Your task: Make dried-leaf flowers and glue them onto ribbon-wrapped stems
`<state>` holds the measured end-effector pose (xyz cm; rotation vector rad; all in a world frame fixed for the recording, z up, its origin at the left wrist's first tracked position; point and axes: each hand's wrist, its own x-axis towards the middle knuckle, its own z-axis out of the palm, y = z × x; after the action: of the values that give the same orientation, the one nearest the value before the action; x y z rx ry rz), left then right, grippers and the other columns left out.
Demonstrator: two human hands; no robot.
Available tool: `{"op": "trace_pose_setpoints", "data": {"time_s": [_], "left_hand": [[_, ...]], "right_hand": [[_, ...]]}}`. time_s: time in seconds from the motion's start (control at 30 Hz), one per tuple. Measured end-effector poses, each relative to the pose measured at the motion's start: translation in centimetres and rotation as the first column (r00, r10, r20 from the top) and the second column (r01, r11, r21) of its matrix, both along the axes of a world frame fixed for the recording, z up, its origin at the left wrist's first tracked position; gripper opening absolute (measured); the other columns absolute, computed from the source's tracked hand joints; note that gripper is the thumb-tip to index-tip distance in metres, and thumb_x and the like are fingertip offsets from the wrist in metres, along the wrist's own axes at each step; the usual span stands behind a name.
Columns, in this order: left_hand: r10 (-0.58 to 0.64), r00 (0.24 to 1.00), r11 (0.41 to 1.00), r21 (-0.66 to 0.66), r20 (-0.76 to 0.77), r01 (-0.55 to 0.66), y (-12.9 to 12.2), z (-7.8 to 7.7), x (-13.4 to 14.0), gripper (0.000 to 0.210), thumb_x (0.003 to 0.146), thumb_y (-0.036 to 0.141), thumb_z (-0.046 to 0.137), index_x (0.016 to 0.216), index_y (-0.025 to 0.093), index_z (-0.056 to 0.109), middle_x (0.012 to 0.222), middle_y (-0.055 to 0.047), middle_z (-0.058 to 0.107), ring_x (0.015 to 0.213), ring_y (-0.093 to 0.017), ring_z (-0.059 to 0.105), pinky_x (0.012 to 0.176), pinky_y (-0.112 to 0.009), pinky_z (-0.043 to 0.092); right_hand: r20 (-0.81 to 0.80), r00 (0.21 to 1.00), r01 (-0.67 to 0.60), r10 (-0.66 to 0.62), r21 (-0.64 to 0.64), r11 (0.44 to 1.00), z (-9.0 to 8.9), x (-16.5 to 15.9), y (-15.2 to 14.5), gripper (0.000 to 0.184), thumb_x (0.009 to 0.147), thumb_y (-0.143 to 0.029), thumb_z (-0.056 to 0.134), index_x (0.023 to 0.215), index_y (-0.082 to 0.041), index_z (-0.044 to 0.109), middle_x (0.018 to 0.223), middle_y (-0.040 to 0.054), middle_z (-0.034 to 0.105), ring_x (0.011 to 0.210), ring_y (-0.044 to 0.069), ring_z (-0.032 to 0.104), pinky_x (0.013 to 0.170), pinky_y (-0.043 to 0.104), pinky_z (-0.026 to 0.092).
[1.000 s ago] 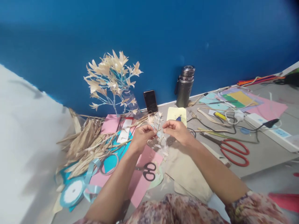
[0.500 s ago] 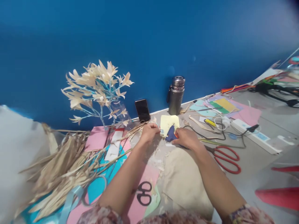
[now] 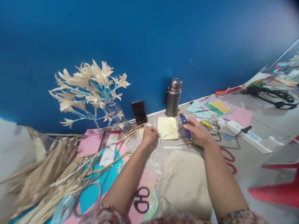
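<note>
My right hand is closed on a blue glue gun, held to the right of a yellow paper square. My left hand is pinched shut at the left edge of that square. A tiny light-blue and pale bit shows at its fingertips, too small to name. A white strip and a thin stick lie just in front. Beneath my forearms are a beige cloth pad and black-handled scissors; the scissors' blades are hidden.
Pale husk flowers on blue stems stand at left, above dried husks. A phone and a steel flask stand by the blue wall. At right are a power strip, cords, red-handled scissors and a red stool.
My right hand has lifted the glue gun off the yellow paper and moved it right, turning it. My left hand stays pinched by the paper's left side. The view has shifted slightly.
</note>
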<state>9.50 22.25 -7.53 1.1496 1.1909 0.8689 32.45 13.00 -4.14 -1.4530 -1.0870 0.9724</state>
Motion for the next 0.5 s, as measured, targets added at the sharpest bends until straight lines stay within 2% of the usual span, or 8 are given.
{"op": "trace_pose_setpoints", "data": {"time_s": [0.07,0.17,0.33,0.5], "left_hand": [[0.003,1.000,1.000,0.001,0.030,-0.003,0.1,0.9,-0.4,0.019,0.051,0.013,0.072,0.052,0.017,0.053,0.050,0.003,0.055,0.045,-0.012,0.056,0.049,-0.026,0.046],[0.004,0.997,1.000,0.011,0.079,-0.005,0.5,2.9,-1.5,0.017,0.052,0.019,0.074,0.056,0.017,0.057,0.056,0.000,0.061,0.052,-0.014,0.061,0.050,-0.024,0.044],[-0.023,0.991,0.999,0.027,0.132,0.019,0.7,6.1,-3.6,0.019,0.053,0.023,0.076,0.062,0.015,0.060,0.061,-0.004,0.067,0.058,-0.015,0.065,0.049,-0.021,0.036],[-0.053,0.984,0.998,0.036,0.170,0.048,0.2,7.8,-4.4,0.019,0.055,0.021,0.076,0.062,0.014,0.061,0.059,-0.003,0.067,0.054,-0.012,0.062,0.049,-0.020,0.032]], "right_hand": [[-0.227,0.972,-0.038,0.061,0.104,0.994,0.5,0.0,-0.4,0.039,0.074,-0.048,0.073,0.101,-0.020,0.065,0.098,0.0088,0.069,0.072,0.019,0.061,0.066,0.033,0.048],[-0.381,0.907,-0.111,0.182,0.200,0.974,0.7,-1.4,-0.9,0.045,0.078,-0.055,0.069,0.105,-0.019,0.066,0.096,0.0114,0.068,0.063,0.017,0.055,0.059,0.032,0.045],[-0.389,0.822,-0.317,0.417,0.295,0.901,0.2,-4.6,-1.3,0.046,0.083,-0.056,0.068,0.105,-0.015,0.069,0.085,0.0081,0.064,0.054,0.010,0.046,0.054,0.028,0.035],[-0.318,0.816,-0.406,0.483,0.278,0.870,-0.1,-5.7,-1.6,0.050,0.081,-0.057,0.071,0.103,-0.012,0.070,0.084,0.0101,0.067,0.055,0.011,0.048,0.051,0.025,0.032]]}}
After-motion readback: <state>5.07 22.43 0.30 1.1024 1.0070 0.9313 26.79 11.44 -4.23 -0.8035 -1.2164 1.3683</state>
